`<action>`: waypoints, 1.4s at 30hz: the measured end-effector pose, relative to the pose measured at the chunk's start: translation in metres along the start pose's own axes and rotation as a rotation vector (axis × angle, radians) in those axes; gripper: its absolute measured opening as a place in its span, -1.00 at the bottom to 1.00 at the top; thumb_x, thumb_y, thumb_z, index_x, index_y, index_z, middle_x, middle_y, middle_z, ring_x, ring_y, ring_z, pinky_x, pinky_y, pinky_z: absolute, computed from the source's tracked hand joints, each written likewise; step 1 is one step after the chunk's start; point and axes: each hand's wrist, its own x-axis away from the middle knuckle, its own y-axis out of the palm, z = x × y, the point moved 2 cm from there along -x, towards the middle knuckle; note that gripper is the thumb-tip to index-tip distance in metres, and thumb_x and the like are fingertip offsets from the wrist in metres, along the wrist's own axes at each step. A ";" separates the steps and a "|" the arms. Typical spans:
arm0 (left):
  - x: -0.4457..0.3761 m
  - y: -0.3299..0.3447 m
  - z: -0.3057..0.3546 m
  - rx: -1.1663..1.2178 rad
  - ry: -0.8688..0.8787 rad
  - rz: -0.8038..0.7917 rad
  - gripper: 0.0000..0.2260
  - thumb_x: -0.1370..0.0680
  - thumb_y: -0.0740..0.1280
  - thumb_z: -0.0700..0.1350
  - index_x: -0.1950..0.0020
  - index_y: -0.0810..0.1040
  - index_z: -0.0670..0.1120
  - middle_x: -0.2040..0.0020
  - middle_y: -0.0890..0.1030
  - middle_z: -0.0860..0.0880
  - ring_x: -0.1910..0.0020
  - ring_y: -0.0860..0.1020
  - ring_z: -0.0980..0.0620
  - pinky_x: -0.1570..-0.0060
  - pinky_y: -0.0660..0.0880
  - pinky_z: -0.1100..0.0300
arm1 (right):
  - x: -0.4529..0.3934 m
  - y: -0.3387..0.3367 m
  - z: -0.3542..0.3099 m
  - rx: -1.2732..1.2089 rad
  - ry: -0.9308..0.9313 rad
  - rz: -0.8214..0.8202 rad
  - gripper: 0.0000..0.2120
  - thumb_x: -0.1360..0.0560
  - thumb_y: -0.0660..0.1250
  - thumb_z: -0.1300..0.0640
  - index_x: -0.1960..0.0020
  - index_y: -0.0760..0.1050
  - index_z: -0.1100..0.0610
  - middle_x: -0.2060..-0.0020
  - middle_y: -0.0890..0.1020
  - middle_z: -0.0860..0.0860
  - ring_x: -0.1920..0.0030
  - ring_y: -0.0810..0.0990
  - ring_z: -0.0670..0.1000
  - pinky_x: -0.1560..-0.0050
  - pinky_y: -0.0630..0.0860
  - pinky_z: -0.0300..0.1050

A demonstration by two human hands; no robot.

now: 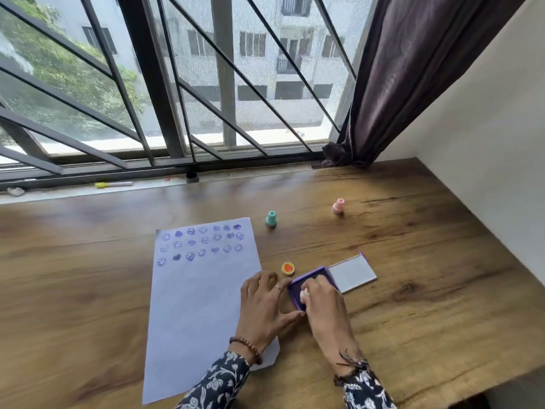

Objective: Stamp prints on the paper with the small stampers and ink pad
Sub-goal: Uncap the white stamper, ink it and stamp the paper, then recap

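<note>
A white paper lies on the wooden table, its top part covered with several purple smiley and heart prints. The purple ink pad sits open to the paper's right, its lid folded back. My right hand holds a small pale stamper pressed down on the pad. My left hand rests with fingers spread on the paper's right edge, thumb touching the pad's corner. A yellow stamper lies on its side, showing an orange heart. A teal stamper and a pink stamper stand upright farther back.
A barred window runs along the table's far edge, with a yellow marker and a small dark cap on its sill. A dark curtain hangs at the back right. A white wall borders the table's right side.
</note>
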 end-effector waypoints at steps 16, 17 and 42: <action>0.043 -0.079 -0.142 -0.070 -0.176 0.014 0.04 -0.11 -0.05 0.61 -0.48 -0.10 0.12 -0.53 -0.12 0.07 -0.50 -0.20 0.04 -0.47 -0.10 -0.04 | -0.041 0.007 -0.082 -0.812 0.283 0.101 -0.90 -0.37 0.41 0.13 0.17 0.66 0.14 0.36 0.65 0.01 0.33 0.56 -0.07 0.35 0.40 -0.43; 0.043 -0.078 -0.144 -0.061 -0.182 -0.024 0.05 -0.12 0.02 0.60 -0.47 -0.18 0.12 -0.53 -0.18 0.07 -0.49 -0.25 0.04 -0.47 -0.16 -0.04 | -0.048 0.012 -0.088 -0.795 0.295 0.100 -0.90 -0.37 0.40 0.14 0.19 0.66 0.15 0.37 0.66 0.05 0.30 0.58 0.00 0.29 0.44 -0.30; 0.047 -0.064 -0.158 0.029 -0.188 -0.075 -0.09 -0.27 0.11 0.51 -0.34 -0.39 0.19 -0.45 -0.40 0.02 -0.41 -0.43 0.04 -0.43 -0.34 -0.03 | -0.098 0.036 -0.127 0.121 0.155 0.068 -0.78 -0.48 0.17 0.25 0.05 0.53 0.36 0.09 0.64 0.30 0.09 0.61 0.24 0.27 0.33 -0.12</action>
